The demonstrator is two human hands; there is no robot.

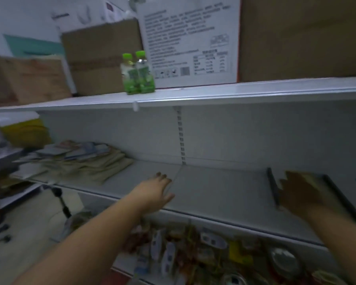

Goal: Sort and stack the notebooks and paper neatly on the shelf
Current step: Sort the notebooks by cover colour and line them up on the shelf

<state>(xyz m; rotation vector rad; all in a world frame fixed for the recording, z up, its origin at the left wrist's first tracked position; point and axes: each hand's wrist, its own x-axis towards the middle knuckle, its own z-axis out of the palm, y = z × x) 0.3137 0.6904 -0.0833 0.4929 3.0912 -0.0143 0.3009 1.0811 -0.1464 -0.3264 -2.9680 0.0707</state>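
Just now the left hand (155, 189) reaches flat-fingered over the shelf (214, 188), with the untidy notebooks and paper (84, 161) off to its left. The right hand (300, 194) (badly blurred) rests spread on a dark-spined notebook (319, 178).

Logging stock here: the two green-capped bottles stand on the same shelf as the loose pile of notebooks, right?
Not quite. The head view shows the two green-capped bottles on the upper shelf, in front of the cartons; the loose pile of notebooks lies on the shelf below.
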